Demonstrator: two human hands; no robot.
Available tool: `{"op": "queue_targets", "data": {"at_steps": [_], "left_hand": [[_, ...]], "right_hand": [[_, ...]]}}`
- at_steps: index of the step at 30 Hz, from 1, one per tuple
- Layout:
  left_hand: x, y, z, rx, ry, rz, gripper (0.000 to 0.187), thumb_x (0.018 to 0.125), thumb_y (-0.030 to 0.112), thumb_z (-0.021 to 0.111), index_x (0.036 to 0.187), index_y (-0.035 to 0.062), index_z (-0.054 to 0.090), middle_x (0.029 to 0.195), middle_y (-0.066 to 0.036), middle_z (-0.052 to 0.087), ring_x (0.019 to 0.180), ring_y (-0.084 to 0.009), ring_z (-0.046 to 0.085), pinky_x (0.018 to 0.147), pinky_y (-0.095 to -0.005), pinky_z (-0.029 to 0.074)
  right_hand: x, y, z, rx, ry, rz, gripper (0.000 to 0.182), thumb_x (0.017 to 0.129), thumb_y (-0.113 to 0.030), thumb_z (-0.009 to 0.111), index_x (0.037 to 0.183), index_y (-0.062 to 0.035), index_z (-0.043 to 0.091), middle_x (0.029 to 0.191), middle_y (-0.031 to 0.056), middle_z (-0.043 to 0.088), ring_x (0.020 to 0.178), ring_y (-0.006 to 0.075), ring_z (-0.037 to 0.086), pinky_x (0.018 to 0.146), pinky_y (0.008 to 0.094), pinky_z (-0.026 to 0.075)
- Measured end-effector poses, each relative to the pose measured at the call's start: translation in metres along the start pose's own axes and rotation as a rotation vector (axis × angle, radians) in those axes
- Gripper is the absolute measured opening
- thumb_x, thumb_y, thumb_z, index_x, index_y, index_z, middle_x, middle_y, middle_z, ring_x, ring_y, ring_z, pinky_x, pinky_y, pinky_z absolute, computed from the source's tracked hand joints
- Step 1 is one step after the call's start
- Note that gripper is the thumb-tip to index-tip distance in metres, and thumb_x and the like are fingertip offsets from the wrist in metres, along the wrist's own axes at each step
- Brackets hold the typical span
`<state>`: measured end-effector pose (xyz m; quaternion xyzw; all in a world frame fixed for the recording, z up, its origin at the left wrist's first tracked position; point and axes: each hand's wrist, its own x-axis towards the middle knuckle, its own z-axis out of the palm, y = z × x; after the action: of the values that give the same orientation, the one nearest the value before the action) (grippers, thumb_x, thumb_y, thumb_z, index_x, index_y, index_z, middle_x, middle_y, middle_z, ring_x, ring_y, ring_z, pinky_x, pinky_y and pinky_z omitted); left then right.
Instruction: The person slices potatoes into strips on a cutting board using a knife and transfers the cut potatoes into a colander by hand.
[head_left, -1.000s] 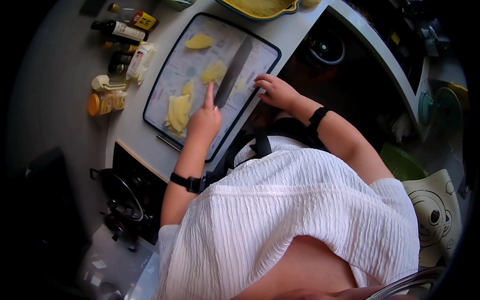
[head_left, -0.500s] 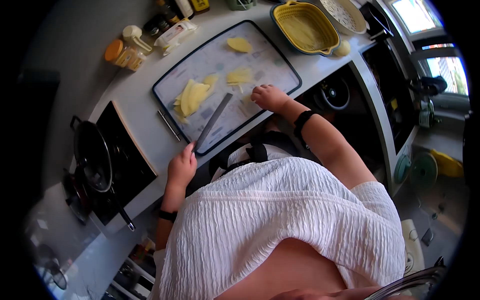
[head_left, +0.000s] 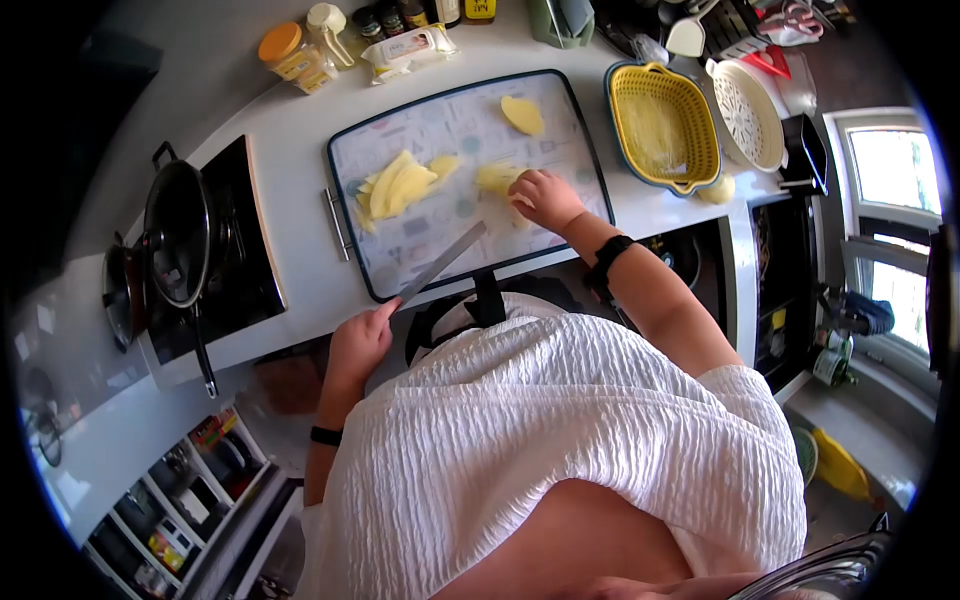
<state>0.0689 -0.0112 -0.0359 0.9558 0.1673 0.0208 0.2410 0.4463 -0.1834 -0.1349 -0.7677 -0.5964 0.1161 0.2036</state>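
Note:
My left hand (head_left: 362,342) is closed round the handle of a kitchen knife (head_left: 443,263), its blade pointing up and right over the near part of the cutting board (head_left: 420,262). My right hand (head_left: 548,200) is at the right side of the board, fingers curled down on a small pile of pale yellow potato shreds (head_left: 492,178). Its fingertips partly hide the shreds. To the left on the board lies a fanned stack of thin potato slices (head_left: 400,187). One potato slice (head_left: 522,115) lies alone near the far edge.
Right of the board are a yellow basket (head_left: 712,125) in a blue basin, a whole peeled potato (head_left: 717,189) and a white colander (head_left: 765,150). A metal peeler-like tool (head_left: 337,224) lies left. A black pan (head_left: 180,235) stands on the stove; wipes (head_left: 412,50) and jars line the back.
The view has shifted and turned. My right hand has moved onto the potato shreds. The knife in my left hand has dropped back toward the board's near edge, away from the shreds.

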Motion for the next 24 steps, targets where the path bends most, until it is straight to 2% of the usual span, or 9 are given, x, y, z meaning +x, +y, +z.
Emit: {"op": "queue_targets", "data": {"at_steps": [5, 6, 9, 10, 13, 17, 18, 21, 24], "left_hand": [[0.012, 0.037, 0.002, 0.035, 0.038, -0.133, 0.044, 0.080, 0.005, 0.061, 0.121, 0.0220, 0.061, 0.074, -0.013, 0.061, 0.068, -0.0340, 0.061, 0.062, -0.0461, 0.049], [0.011, 0.044, 0.003, 0.048, 0.043, -0.177, 0.043, 0.081, 0.006, 0.060, 0.121, 0.0218, 0.061, 0.076, -0.013, 0.061, 0.070, -0.0338, 0.061, 0.063, -0.0453, 0.049], [0.003, 0.064, 0.013, 0.055, 0.141, -0.304, 0.042, 0.082, 0.007, 0.060, 0.121, 0.0219, 0.062, 0.078, -0.012, 0.061, 0.072, -0.0333, 0.061, 0.064, -0.0445, 0.049], [-0.002, 0.070, 0.016, 0.062, 0.150, -0.350, 0.040, 0.083, 0.009, 0.060, 0.121, 0.0213, 0.062, 0.079, -0.012, 0.061, 0.074, -0.0330, 0.061, 0.065, -0.0446, 0.049], [-0.013, 0.087, 0.021, 0.039, 0.204, -0.454, 0.039, 0.084, 0.009, 0.059, 0.121, 0.0199, 0.062, 0.077, -0.012, 0.061, 0.074, -0.0330, 0.061, 0.064, -0.0452, 0.049], [-0.022, 0.098, 0.021, 0.033, 0.177, -0.551, 0.038, 0.085, 0.009, 0.058, 0.122, 0.0175, 0.061, 0.083, -0.013, 0.063, 0.077, -0.0338, 0.062, 0.067, -0.0449, 0.050], [-0.022, 0.099, 0.021, 0.023, 0.176, -0.560, 0.038, 0.085, 0.009, 0.058, 0.122, 0.0177, 0.061, 0.084, -0.014, 0.064, 0.078, -0.0340, 0.062, 0.067, -0.0450, 0.050], [-0.022, 0.103, 0.023, -0.004, 0.176, -0.583, 0.038, 0.085, 0.010, 0.058, 0.122, 0.0184, 0.061, 0.085, -0.014, 0.064, 0.079, -0.0345, 0.063, 0.068, -0.0452, 0.050], [-0.023, 0.101, 0.027, -0.015, 0.179, -0.606, 0.038, 0.086, 0.010, 0.058, 0.123, 0.0192, 0.061, 0.085, -0.015, 0.064, 0.078, -0.0348, 0.062, 0.067, -0.0458, 0.050]], "right_hand": [[-0.016, 0.011, 0.000, -0.100, 0.113, -0.240, 0.040, 0.074, -0.033, 0.072, 0.109, -0.0182, 0.059, 0.118, 0.0062, 0.055, 0.111, 0.0291, 0.053, 0.087, 0.0435, 0.047], [-0.013, 0.008, -0.005, -0.109, 0.039, -0.300, 0.038, 0.072, -0.030, 0.073, 0.106, -0.0168, 0.061, 0.115, 0.0071, 0.059, 0.109, 0.0297, 0.057, 0.086, 0.0441, 0.047], [0.007, -0.001, -0.016, -0.147, -0.405, -0.205, 0.033, 0.071, -0.024, 0.070, 0.102, -0.0147, 0.063, 0.107, 0.0072, 0.063, 0.102, 0.0307, 0.061, 0.086, 0.0451, 0.047], [0.009, 0.006, -0.003, -0.154, -0.360, -0.203, 0.025, 0.074, -0.018, 0.066, 0.098, -0.0133, 0.064, 0.100, 0.0074, 0.065, 0.096, 0.0300, 0.064, 0.085, 0.0451, 0.047], [0.014, 0.023, 0.004, -0.151, -0.175, -0.291, 0.020, 0.077, -0.016, 0.062, 0.097, -0.0135, 0.064, 0.100, 0.0074, 0.065, 0.094, 0.0286, 0.063, 0.084, 0.0438, 0.047], [0.031, 0.029, -0.007, -0.080, -0.152, -0.178, 0.014, 0.082, -0.019, 0.059, 0.094, -0.0162, 0.065, 0.102, 0.0056, 0.063, 0.100, 0.0289, 0.060, 0.084, 0.0445, 0.047], [0.035, 0.031, -0.010, -0.084, -0.201, -0.190, 0.023, 0.079, -0.018, 0.064, 0.102, -0.0157, 0.061, 0.112, 0.0071, 0.059, 0.107, 0.0303, 0.057, 0.088, 0.0443, 0.046], [0.034, 0.029, -0.020, -0.010, -0.108, -0.274, 0.038, 0.079, -0.019, 0.065, 0.116, -0.0154, 0.056, 0.126, 0.0108, 0.051, 0.118, 0.0334, 0.049, 0.095, 0.0440, 0.044], [0.041, 0.020, -0.020, -0.040, -0.152, -0.210, 0.050, 0.080, -0.021, 0.064, 0.126, -0.0128, 0.048, 0.131, 0.0134, 0.045, 0.125, 0.0347, 0.042, 0.101, 0.0452, 0.041]]}}
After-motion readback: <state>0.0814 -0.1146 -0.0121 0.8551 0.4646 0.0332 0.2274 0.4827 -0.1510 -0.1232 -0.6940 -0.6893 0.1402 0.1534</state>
